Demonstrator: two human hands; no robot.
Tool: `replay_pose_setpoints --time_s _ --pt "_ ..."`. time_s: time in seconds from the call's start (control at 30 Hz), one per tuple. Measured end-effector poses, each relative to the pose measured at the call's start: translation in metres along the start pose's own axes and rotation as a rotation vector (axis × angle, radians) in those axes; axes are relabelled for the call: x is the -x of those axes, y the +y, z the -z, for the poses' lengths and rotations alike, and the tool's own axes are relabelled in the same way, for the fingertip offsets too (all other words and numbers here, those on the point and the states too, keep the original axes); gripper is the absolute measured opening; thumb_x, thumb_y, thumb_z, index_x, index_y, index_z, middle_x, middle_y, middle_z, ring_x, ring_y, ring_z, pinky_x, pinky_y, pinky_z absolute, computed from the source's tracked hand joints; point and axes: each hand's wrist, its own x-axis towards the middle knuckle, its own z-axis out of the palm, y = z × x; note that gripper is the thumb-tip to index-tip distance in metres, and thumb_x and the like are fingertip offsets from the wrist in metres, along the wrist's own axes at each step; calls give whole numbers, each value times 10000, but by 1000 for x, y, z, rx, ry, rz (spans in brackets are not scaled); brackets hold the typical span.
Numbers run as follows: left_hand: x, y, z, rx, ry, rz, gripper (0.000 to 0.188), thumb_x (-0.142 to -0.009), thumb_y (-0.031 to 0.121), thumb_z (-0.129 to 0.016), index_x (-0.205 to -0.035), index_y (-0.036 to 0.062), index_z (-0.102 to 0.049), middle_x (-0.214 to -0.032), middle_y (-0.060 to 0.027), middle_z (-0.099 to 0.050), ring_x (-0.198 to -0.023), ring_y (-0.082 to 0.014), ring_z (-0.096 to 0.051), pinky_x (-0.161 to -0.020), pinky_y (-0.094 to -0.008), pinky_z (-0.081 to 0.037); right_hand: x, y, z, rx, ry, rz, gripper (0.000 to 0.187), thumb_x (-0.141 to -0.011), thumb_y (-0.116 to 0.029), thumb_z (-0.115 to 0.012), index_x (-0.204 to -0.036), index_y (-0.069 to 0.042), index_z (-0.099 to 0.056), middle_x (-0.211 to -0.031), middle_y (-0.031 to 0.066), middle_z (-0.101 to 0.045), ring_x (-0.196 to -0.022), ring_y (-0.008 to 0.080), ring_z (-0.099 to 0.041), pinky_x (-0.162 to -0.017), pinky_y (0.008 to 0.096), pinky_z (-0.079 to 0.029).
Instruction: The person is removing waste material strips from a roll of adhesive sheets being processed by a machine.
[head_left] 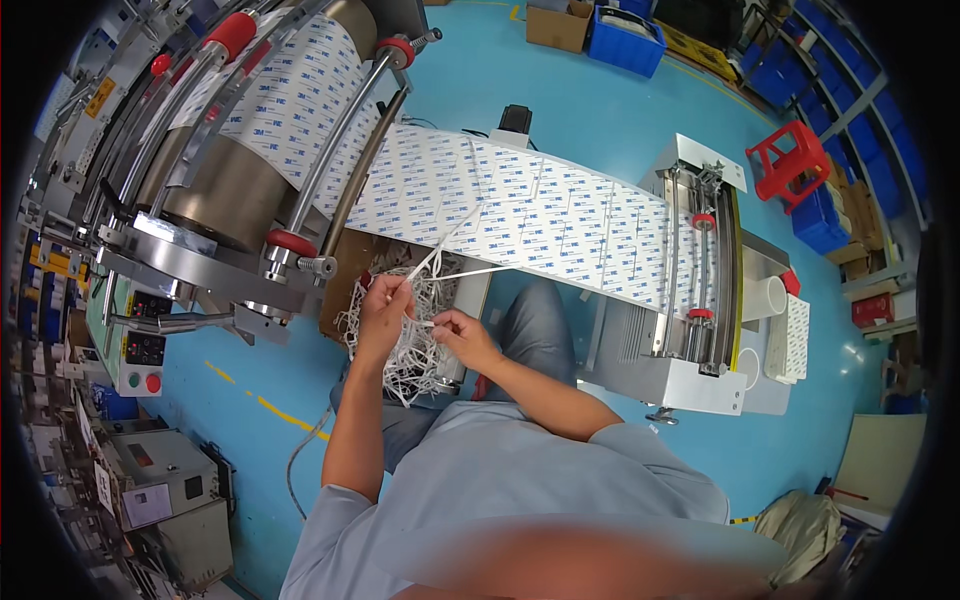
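My left hand (381,318) is closed, with narrow white strips (470,273) pinched between its fingers. Just to its right, my right hand (466,341) grips another part of the thin white strips. From my hands the strips stretch up and right to the near edge of a long printed white sheet (570,218), and one lies across its top. The sheet spans between two machine parts and carries blue marks and thin crosswise lines. Below and behind my hands hangs a tangled heap of waste strips (418,368). Where each strip ends inside my fingers is hidden.
At the left stands a large metal roller machine (215,200) with red-collared bars. A roller unit (700,270) takes the sheet's right end. A control box with buttons (140,345) sits low left. A red stool (790,165) and blue bins (627,42) stand beyond.
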Motion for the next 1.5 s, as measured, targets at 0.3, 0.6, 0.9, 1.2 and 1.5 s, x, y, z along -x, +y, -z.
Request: replay_pose_setpoints --time_s 0.3,0.6,0.9,1.2,1.5 --pt "2 -7 5 73 45 34 109 -881 141 -552 -875 32 -542 -733 -10 -543 -704 -79 -507 -682 -215 -396 1 -3 23 -79 93 35 159 -849 -131 -606 -962 -18 -598 -775 3 -604 -655 59 -529 -617 202 -449" --pt "9 -17 15 98 -8 30 105 -872 145 -557 -896 44 -543 -771 -1 -552 -740 -83 -518 -722 -222 -394 4 -7 36 -245 64 -10 216 -880 -144 -567 -1046 -7 -559 -900 37 -607 -723 79 -546 -660 220 -466" --pt "41 -35 88 423 -43 191 78 -866 118 -545 -831 63 -503 -751 -49 -586 -762 -156 -577 -800 -326 -434 -30 -50 16 -509 -237 89 594 -849 -103 -566 -1366 -87 -274 -1335 96 -400 -884 94 -524 -762 250 -460" --pt "48 -79 113 529 -188 238 194 -846 183 -605 -949 52 -505 -815 -31 -562 -851 -169 -566 -912 -403 -410 -54 -31 15 -869 -200 -96 233 -913 -273 -526 -1032 -74 -531 -857 36 -585 -662 80 -515 -621 214 -430" --pt "19 -92 83 61 208 247 238 -893 199 -558 -1069 39 -545 -1021 -66 -585 -955 -187 -554 -866 -290 -423 -62 -2 51 -618 -49 -108 285 -932 -321 -480 -955 -47 -556 -745 21 -545 -649 76 -492 -597 213 -420"
